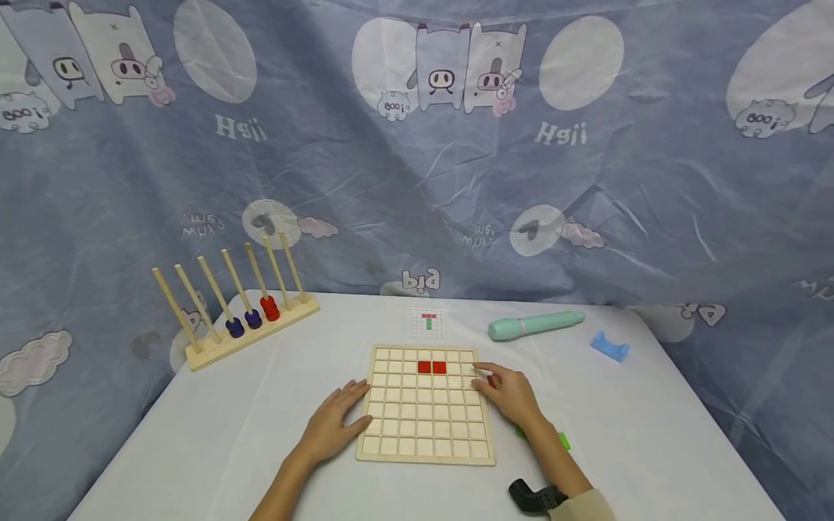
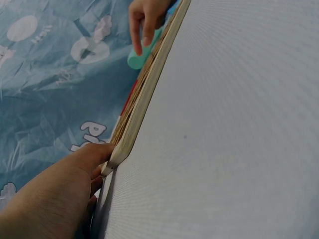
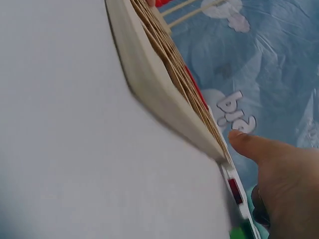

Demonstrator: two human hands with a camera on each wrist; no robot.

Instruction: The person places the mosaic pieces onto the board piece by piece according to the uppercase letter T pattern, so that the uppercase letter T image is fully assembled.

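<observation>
A square wooden grid board [image 1: 417, 412] lies flat on the table, with two red tiles [image 1: 432, 367] side by side in its second row from the back. My left hand [image 1: 331, 425] rests at the board's left edge, thumb and fingers spread and touching the rim; the left wrist view shows this hand [image 2: 60, 191] against the board's corner. At the right edge is my right hand [image 1: 511, 394], its thumb and forefinger apart near the rim. Beside the board, close to that hand, a red tile [image 3: 235, 191] lies on the table. Green tiles [image 1: 563, 441] are partly hidden by my right forearm.
Behind the board lies a small card [image 1: 428, 323] printed with a red and green T pattern. A wooden peg rack [image 1: 254, 333] with blue and red beads stands back left. A mint-green torch-shaped object [image 1: 536, 325] and a blue bracket-like piece [image 1: 609, 346] lie back right.
</observation>
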